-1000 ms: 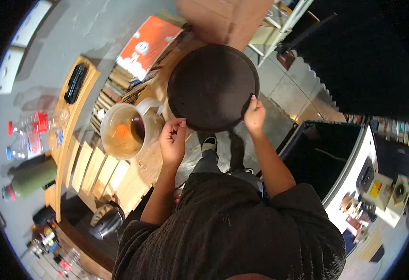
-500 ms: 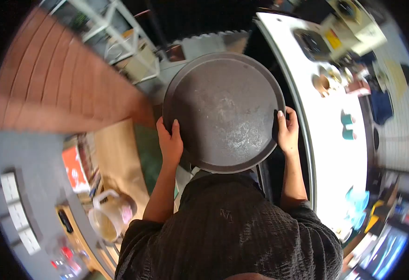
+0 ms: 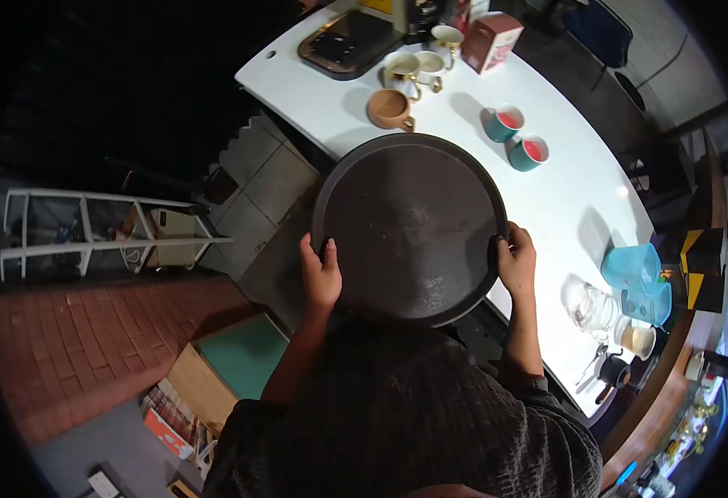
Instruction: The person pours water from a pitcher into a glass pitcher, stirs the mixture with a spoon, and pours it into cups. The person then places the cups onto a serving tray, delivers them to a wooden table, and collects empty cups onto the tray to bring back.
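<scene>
A large round dark brown serving tray (image 3: 405, 224), scuffed and bare, is held level in front of my body. My left hand (image 3: 322, 278) grips its left rim, thumb on top and fingers curled around the edge. At the opposite rim, my right hand (image 3: 517, 261) is closed in the same way. The tray's far edge overlaps the white counter (image 3: 464, 174) in view. Just beyond it stands a brown cup (image 3: 390, 108). Two teal cups with red insides, a nearer one (image 3: 529, 154) and another (image 3: 505, 123), sit to the right.
White cups with gold handles (image 3: 401, 73) cluster near a black flat device (image 3: 351, 45) and a red box (image 3: 493, 41). Blue containers (image 3: 632, 270) and glassware (image 3: 594, 307) occupy the counter's right end. A white metal rack (image 3: 90, 245) and brick wall (image 3: 90, 349) are at left.
My view and body have turned right, bringing the tray from beside the counter to its edge. Both hands keep their hold on the rim.
</scene>
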Motion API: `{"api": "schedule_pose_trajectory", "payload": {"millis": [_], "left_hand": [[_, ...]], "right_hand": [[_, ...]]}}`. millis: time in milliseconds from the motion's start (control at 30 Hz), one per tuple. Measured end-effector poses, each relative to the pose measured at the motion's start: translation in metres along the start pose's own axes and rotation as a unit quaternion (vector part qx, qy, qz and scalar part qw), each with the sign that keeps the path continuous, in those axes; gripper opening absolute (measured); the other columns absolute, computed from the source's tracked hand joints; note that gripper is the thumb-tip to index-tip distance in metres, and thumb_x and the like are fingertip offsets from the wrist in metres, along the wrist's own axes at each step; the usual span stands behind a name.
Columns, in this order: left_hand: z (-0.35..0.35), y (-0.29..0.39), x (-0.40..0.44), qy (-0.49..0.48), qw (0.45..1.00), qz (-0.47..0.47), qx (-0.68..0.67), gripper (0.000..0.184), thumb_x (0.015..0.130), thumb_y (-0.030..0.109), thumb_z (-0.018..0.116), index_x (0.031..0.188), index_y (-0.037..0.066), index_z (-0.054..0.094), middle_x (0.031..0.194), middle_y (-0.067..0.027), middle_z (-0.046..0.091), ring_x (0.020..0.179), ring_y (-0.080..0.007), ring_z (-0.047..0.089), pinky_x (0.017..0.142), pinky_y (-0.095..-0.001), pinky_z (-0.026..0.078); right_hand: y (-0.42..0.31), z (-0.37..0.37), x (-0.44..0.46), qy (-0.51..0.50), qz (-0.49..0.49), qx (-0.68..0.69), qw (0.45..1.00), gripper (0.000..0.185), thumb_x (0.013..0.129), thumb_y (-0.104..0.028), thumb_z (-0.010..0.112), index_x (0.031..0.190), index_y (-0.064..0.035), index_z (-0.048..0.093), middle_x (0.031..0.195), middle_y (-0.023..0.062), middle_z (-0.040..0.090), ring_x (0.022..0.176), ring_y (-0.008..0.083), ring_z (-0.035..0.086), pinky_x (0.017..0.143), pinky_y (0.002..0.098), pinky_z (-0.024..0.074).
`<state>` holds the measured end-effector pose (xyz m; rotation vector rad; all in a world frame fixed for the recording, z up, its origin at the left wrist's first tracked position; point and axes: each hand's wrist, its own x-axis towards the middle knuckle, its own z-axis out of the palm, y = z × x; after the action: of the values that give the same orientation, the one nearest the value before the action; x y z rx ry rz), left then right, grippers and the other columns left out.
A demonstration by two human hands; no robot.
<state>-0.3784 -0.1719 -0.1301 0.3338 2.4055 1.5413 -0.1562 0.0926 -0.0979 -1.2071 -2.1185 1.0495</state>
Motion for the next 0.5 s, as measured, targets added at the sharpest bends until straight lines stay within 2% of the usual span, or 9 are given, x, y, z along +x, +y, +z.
{"api": "schedule_pose_trajectory", "payload": {"millis": [300,400,500], "left_hand": [[0.049,0.012,0.017,-0.071,0.997,0.000,0.027,0.056,0.097,0.028,0.053,0.135,-0.008,0.032,0.127,-0.0278,0.050,0.117,-0.0354,0.052,0.099,-0.0383,0.039],[0.055,0.018,0.023,-0.087,0.994,0.024,0.055,0.055,0.097,0.026,0.053,0.135,-0.008,0.031,0.127,-0.0278,0.050,0.118,-0.0354,0.051,0.100,-0.0382,0.038],[0.059,0.009,0.035,-0.118,0.991,0.053,0.023,0.053,0.098,0.024,0.052,0.135,-0.008,0.031,0.125,-0.0271,0.051,0.116,-0.0352,0.053,0.098,-0.0379,0.039]], "right_hand": [[0.029,-0.026,0.012,0.017,0.059,-0.021,0.998,0.031,0.079,-0.005,0.058,0.109,0.0020,0.064,0.092,0.0154,0.062,0.078,0.0250,0.060,0.074,0.0351,0.0484],[0.027,-0.027,0.010,0.031,0.069,-0.032,0.997,0.031,0.079,-0.005,0.058,0.109,0.0023,0.064,0.092,0.0164,0.062,0.079,0.0265,0.061,0.074,0.0351,0.0489],[0.041,-0.023,0.008,0.048,0.063,-0.040,0.996,0.032,0.079,-0.005,0.058,0.110,0.0023,0.064,0.094,0.0176,0.063,0.081,0.0282,0.063,0.076,0.0358,0.0496]]}}
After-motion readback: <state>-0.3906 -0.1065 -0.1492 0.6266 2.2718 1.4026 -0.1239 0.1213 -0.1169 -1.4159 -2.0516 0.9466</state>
